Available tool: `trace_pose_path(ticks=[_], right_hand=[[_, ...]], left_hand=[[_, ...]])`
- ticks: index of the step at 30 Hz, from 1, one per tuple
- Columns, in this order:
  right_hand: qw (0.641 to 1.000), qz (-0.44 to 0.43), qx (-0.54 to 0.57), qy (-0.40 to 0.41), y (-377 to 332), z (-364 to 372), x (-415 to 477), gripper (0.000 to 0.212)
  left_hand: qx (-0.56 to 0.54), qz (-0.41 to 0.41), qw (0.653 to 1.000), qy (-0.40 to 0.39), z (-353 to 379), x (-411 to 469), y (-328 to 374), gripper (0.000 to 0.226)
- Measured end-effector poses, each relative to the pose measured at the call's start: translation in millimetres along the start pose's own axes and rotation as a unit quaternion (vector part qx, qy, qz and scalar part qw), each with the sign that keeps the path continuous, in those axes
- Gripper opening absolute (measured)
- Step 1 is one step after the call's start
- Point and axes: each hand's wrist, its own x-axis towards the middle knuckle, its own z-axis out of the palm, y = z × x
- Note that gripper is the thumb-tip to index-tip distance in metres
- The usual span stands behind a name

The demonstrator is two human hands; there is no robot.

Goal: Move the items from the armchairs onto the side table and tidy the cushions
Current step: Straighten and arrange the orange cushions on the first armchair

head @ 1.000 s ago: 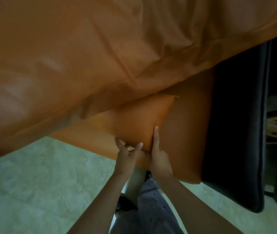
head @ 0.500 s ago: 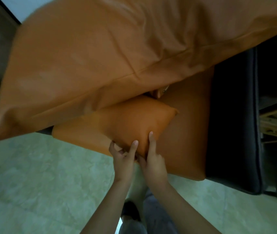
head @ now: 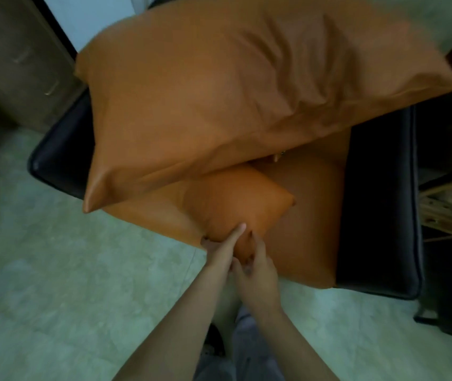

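Note:
A large orange back cushion (head: 219,86) leans over the black armchair (head: 378,193), covering most of its back. Below it a small orange cushion (head: 235,204) lies on the orange seat cushion (head: 312,215). My left hand (head: 222,246) and my right hand (head: 257,268) both pinch the small cushion's near corner at the seat's front edge, fingers pressed into the fabric. A small object shows dimly in the gap under the large cushion (head: 277,156); I cannot tell what it is.
Pale tiled floor (head: 68,270) spreads in front of the chair. A brown cabinet (head: 18,56) stands at the far left. Wooden slats (head: 450,210) show to the right of the chair's arm. My legs are below the hands.
The view has pulled back and the whole large cushion now shows on the chair. Both hands stay on the small cushion's corner, drawn slightly toward the seat's front edge.

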Motion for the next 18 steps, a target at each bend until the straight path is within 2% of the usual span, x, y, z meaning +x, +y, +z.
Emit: trace_pose_path(ticks=[3, 5, 11, 18], right_hand=[[0.985, -0.076, -0.130, 0.087, -17.6, 4.8, -12.3, 0.061], [0.972, -0.125, -0.149, 0.135, -37.5, -0.6, -9.6, 0.057], [0.954, -0.257, -0.118, 0.097, -102.4, 2.7, 8.5, 0.063], [0.880, -0.429, -0.179, 0.093, -198.8, 45.2, 26.1, 0.099]], left_hand=[[-0.012, 0.013, 1.000, 0.010, -14.5, -5.5, 13.2, 0.124], [0.000, 0.023, 1.000, 0.011, -33.6, -10.8, 25.1, 0.131], [0.003, 0.059, 0.997, 0.044, -90.6, -10.7, 61.5, 0.087], [0.026, 0.081, 0.995, 0.044, -134.2, -15.5, 91.9, 0.078]])
